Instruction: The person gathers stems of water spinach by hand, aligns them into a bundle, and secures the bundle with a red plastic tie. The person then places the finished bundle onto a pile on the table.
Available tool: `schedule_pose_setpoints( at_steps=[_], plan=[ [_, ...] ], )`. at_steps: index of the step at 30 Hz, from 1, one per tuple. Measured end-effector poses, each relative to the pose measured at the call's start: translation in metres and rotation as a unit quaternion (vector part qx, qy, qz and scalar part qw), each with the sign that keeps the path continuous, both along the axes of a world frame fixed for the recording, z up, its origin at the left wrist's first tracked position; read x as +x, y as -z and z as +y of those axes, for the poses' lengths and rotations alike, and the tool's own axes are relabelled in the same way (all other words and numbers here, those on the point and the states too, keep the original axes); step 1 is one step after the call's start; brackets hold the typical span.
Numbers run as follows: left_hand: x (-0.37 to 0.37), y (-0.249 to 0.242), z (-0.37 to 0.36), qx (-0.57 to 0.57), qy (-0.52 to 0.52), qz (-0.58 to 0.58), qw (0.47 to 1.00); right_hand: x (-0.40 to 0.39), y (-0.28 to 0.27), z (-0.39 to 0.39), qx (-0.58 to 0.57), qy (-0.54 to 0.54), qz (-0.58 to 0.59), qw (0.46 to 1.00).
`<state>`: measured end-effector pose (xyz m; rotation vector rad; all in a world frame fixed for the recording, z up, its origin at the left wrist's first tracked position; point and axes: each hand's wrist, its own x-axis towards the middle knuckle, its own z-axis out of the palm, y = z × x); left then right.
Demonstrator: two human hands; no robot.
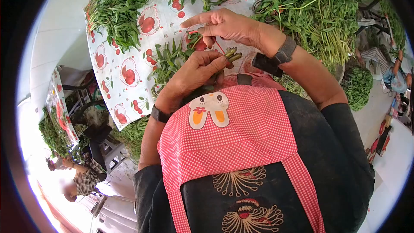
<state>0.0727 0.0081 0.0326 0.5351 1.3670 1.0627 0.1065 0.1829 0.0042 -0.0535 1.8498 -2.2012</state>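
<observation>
My left hand (202, 70) is wrapped around a small bunch of leafy greens. The cut stems (233, 55) stick out to the right of my fingers, and the leaves (166, 62) spread to the left over the table. Just above it, my right hand (226, 26) pinches a thin red tie (220, 46) that runs down to the stems. Its index finger points out to the left. How far the tie goes around the stems is hidden by my fingers.
A tablecloth (101, 88) with red fruit prints covers the table. Heaps of greens lie at its back left (116, 11) and right (310, 17). Other people sit at lower left (86, 177) and far right (394, 71). My red checked apron (254, 121) is close below my hands.
</observation>
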Motion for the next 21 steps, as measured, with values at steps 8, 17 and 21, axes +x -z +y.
schedule_pose_setpoints(
  at_steps=[8,17,21],
  plan=[
    [-0.022,0.036,-0.01,0.03,-0.089,-0.029,0.995,0.011,-0.035,-0.033,0.36,0.094,0.188,0.909],
    [-0.034,0.023,-0.02,0.098,-0.198,-0.119,0.968,0.041,-0.027,-0.035,0.003,0.202,0.115,0.972],
    [-0.027,0.007,-0.014,0.115,-0.223,-0.12,0.961,0.043,-0.022,-0.03,-0.056,0.194,0.08,0.976]
  ],
)
